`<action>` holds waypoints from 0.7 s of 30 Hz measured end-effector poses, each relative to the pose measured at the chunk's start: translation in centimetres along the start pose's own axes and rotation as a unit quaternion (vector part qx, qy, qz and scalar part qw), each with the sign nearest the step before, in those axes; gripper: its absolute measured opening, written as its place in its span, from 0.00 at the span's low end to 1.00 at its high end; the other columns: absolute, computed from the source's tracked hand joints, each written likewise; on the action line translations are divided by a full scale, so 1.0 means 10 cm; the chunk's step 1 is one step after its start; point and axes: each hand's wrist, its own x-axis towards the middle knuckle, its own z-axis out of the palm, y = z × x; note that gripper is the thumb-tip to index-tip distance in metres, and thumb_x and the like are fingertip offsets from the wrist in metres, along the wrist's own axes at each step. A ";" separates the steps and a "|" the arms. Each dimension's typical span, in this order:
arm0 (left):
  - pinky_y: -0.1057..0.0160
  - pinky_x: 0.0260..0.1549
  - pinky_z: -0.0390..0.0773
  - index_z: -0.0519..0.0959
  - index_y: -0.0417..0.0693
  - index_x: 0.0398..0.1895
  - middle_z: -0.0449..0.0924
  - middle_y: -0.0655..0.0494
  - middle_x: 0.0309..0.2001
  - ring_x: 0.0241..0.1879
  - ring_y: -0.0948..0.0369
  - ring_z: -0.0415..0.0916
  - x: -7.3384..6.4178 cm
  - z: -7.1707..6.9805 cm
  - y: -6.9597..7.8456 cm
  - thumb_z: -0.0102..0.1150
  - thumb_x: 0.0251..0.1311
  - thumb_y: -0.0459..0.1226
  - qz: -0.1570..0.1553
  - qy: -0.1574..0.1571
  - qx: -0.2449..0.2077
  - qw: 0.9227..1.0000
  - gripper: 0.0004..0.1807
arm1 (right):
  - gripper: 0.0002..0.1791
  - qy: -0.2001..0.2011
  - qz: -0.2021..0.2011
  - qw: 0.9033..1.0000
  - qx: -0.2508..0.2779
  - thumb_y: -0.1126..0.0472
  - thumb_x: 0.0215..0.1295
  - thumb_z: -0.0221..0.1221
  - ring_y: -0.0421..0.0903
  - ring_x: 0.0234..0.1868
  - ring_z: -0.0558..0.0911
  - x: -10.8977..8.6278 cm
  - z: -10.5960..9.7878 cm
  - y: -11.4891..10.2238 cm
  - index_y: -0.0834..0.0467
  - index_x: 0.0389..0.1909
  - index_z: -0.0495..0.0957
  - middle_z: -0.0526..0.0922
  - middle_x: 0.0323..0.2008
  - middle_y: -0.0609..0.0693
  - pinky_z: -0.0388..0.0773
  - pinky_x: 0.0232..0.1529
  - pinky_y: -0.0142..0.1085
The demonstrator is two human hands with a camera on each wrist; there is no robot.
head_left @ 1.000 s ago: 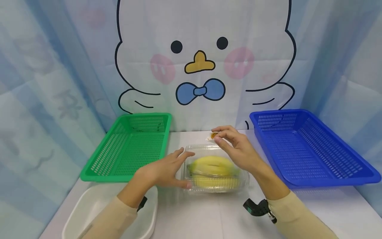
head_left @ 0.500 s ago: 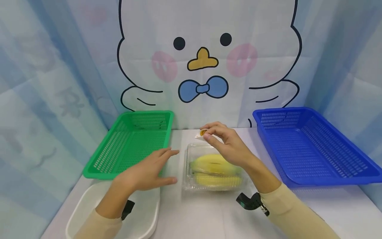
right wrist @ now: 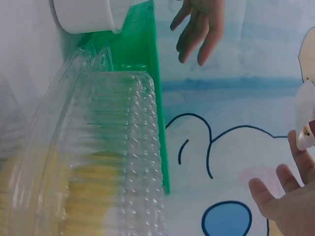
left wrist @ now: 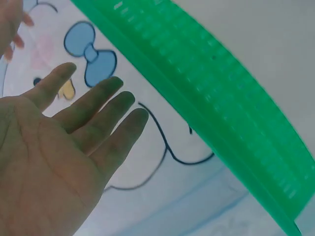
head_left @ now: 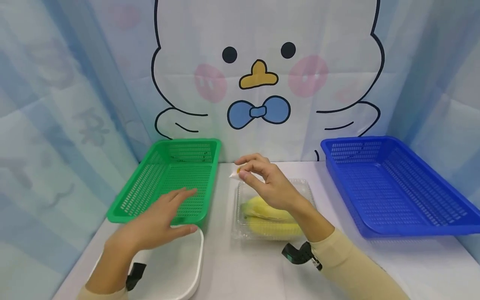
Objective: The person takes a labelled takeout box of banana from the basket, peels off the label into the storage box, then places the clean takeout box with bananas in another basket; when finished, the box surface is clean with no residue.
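Observation:
My right hand [head_left: 268, 183] pinches a small whitish piece with an orange-yellow mark [head_left: 234, 172] between thumb and fingers, above the far left part of a clear plastic box [head_left: 306, 188]. In the right wrist view this piece [right wrist: 305, 120] looks thin and partly see-through, with a dark red spot at the frame edge. The box is closed, and yellow bananas [head_left: 270, 227] show through its lid. My left hand [head_left: 155, 223] hangs with fingers spread over the white basin [head_left: 201, 254] and the near edge of the green basket [head_left: 216, 166]; its palm [left wrist: 44, 162] holds nothing.
A blue basket [head_left: 423, 231] stands on the right side of the white table [head_left: 243, 275]. Behind the table hangs a curtain [head_left: 337, 37] printed with a cartoon bird. Small black cameras [head_left: 298, 253] are strapped to both wrists.
My left hand has withdrawn from beside the box, moving left over the basin. My right hand has moved left across the back of the box, carrying the small whitish piece.

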 end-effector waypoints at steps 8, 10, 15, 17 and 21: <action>0.28 0.65 0.62 0.53 0.59 0.83 0.55 0.43 0.79 0.76 0.38 0.53 -0.28 -0.10 -0.21 0.57 0.64 0.68 -0.018 0.025 -0.019 0.999 0.50 | 0.07 -0.008 0.002 1.000 0.025 0.63 0.77 0.57 0.54 0.66 0.75 -0.02 0.13 0.04 0.57 0.40 0.82 0.76 0.60 0.53 0.72 0.67 0.54; 0.28 0.64 0.63 0.53 0.58 0.83 0.55 0.44 0.79 0.76 0.38 0.54 -0.34 -0.12 -0.25 0.57 0.64 0.67 -0.026 0.023 -0.030 0.999 0.50 | 0.07 -0.009 0.006 0.999 0.031 0.62 0.77 0.57 0.53 0.66 0.74 -0.01 0.16 0.05 0.57 0.41 0.83 0.76 0.60 0.53 0.72 0.67 0.53; 0.28 0.61 0.66 0.57 0.54 0.81 0.60 0.43 0.77 0.74 0.37 0.58 -0.44 -0.16 -0.36 0.58 0.66 0.64 -0.040 0.026 -0.032 0.998 0.47 | 0.08 -0.025 0.013 0.999 0.041 0.60 0.77 0.58 0.48 0.68 0.71 0.07 0.29 0.07 0.58 0.43 0.83 0.76 0.61 0.50 0.72 0.68 0.50; 0.26 0.58 0.67 0.59 0.55 0.80 0.59 0.40 0.77 0.73 0.34 0.58 -0.49 -0.15 -0.41 0.59 0.67 0.62 -0.044 0.030 -0.023 0.998 0.44 | 0.07 -0.036 0.016 0.998 0.039 0.59 0.77 0.58 0.47 0.69 0.69 0.09 0.36 0.07 0.56 0.42 0.84 0.76 0.62 0.47 0.72 0.67 0.51; 0.24 0.51 0.70 0.63 0.59 0.78 0.54 0.35 0.77 0.72 0.30 0.57 -0.62 -0.12 -0.56 0.62 0.69 0.55 -0.042 0.045 -0.019 0.998 0.38 | 0.05 -0.054 0.008 0.997 0.048 0.61 0.75 0.60 0.47 0.69 0.68 0.09 0.49 0.09 0.55 0.42 0.84 0.76 0.61 0.47 0.71 0.66 0.56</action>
